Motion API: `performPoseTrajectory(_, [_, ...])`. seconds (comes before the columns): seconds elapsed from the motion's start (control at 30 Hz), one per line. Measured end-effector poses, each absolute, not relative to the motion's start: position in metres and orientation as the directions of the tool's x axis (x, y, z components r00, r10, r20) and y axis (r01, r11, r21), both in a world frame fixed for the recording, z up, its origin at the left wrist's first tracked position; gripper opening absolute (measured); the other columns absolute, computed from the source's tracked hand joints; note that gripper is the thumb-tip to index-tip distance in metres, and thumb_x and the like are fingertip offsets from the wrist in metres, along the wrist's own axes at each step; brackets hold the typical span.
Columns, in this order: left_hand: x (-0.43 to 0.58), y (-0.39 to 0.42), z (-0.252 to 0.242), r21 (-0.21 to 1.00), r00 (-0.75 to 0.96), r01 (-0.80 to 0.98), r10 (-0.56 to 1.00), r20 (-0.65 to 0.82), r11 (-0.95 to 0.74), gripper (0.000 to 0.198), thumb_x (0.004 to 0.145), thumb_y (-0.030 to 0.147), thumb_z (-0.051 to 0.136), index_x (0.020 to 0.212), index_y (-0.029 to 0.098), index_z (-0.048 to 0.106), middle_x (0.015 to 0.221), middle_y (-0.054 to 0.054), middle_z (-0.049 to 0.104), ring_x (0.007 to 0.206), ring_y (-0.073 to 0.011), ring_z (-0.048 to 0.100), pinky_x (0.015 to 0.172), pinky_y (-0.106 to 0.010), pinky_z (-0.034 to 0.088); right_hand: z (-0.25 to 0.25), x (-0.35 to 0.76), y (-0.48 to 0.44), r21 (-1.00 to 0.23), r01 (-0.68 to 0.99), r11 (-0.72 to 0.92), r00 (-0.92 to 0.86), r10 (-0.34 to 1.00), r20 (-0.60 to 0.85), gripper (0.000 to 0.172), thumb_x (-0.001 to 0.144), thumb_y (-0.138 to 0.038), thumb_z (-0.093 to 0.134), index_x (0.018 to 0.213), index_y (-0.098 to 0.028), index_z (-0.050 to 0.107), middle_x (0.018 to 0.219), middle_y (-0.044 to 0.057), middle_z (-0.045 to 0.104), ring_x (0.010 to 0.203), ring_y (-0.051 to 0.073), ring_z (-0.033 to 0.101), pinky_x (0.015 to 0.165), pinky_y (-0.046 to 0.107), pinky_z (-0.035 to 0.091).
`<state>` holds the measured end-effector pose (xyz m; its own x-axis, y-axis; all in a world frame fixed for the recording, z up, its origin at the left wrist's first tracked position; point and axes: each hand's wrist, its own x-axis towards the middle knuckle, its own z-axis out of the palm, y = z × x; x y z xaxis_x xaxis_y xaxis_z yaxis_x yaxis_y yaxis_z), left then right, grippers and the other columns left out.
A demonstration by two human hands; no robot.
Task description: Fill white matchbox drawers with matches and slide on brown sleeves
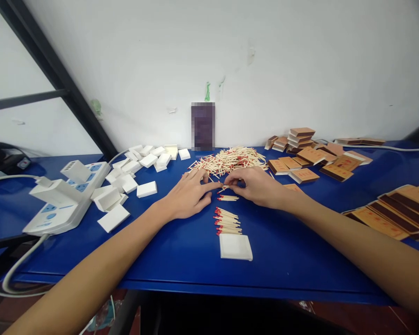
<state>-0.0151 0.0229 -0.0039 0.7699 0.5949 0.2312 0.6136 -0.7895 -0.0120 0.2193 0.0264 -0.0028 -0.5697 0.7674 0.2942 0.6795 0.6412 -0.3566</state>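
Note:
My right hand [249,185] pinches a few red-tipped matches [225,188] between thumb and fingers, just in front of a big heap of loose matches [232,159]. Beside it my left hand [191,193] lies low over the blue table with its fingers spread, the index fingertip reaching to the pinched matches. Below the hands, a small group of matches [228,198] lies side by side, heads to the left. Nearer me is a larger row of matches [227,220], its near edge close against a white matchbox tray [235,246].
White matchbox trays [147,189] lie scattered at the left, near a white power strip [70,204] with plugs and cables. Orange-brown matchbox sleeves [311,156] are piled at the back right, more sleeves [387,211] at the right edge. A blurred dark rectangle [203,126] stands by the wall.

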Motion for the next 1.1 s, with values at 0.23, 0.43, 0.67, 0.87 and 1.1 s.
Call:
performPoseTrajectory(0.23, [-0.014, 0.023, -0.003, -0.053, 0.763, 0.634, 0.613, 0.203, -0.771, 0.041, 0.097, 0.028, 0.040, 0.136, 0.029, 0.055, 0.110, -0.010, 0.048, 0.104, -0.0268, 0.048, 0.085, -0.042, 0.041, -0.003, 0.223, 0.026, -0.317, 0.698, 0.643, -0.576, 0.766, 0.285, 0.021, 0.085, -0.009, 0.055, 0.089, -0.019, 0.073, 0.087, 0.003, 0.075, 0.078, 0.016, 0.065, 0.072, 0.029, 0.046])
performPoseTrajectory(0.43, [-0.015, 0.023, -0.005, -0.020, 0.758, 0.636, 0.619, 0.207, -0.772, 0.038, 0.097, 0.029, 0.042, 0.132, 0.026, 0.057, 0.110, -0.010, 0.050, 0.102, -0.0257, 0.050, 0.085, -0.041, 0.041, -0.003, 0.224, 0.025, -0.273, 0.692, 0.669, -0.606, 0.743, 0.285, 0.015, 0.087, -0.014, 0.057, 0.086, -0.017, 0.071, 0.085, 0.005, 0.071, 0.078, 0.017, 0.062, 0.073, 0.030, 0.043])
performPoseTrajectory(0.67, [-0.016, 0.026, -0.006, 0.031, 0.734, 0.647, 0.633, 0.245, -0.762, 0.037, 0.098, 0.031, 0.042, 0.132, 0.025, 0.057, 0.110, -0.009, 0.051, 0.101, -0.0246, 0.049, 0.086, -0.041, 0.041, -0.003, 0.226, 0.026, -0.272, 0.678, 0.683, -0.617, 0.730, 0.296, 0.012, 0.088, -0.015, 0.055, 0.082, -0.017, 0.065, 0.084, 0.005, 0.067, 0.078, 0.017, 0.058, 0.072, 0.029, 0.042])
performPoseTrajectory(0.87, [-0.016, 0.029, -0.007, 0.084, 0.707, 0.667, 0.665, 0.240, -0.740, 0.037, 0.098, 0.036, 0.042, 0.129, 0.027, 0.060, 0.112, -0.009, 0.050, 0.103, -0.0256, 0.045, 0.090, -0.044, 0.041, -0.002, 0.230, 0.026, -0.240, 0.689, 0.684, -0.628, 0.729, 0.274, 0.012, 0.089, -0.019, 0.056, 0.091, -0.017, 0.067, 0.089, 0.006, 0.068, 0.082, 0.018, 0.060, 0.077, 0.030, 0.042])
performPoseTrajectory(1.1, [-0.013, 0.032, -0.005, 0.082, 0.715, 0.669, 0.670, 0.201, -0.738, 0.040, 0.098, 0.034, 0.040, 0.133, 0.029, 0.059, 0.124, -0.010, 0.047, 0.115, -0.0291, 0.041, 0.099, -0.052, 0.038, -0.001, 0.230, 0.025, -0.222, 0.738, 0.637, -0.604, 0.771, 0.200, 0.020, 0.094, -0.022, 0.053, 0.097, -0.016, 0.072, 0.091, 0.009, 0.064, 0.085, 0.021, 0.058, 0.078, 0.032, 0.042])
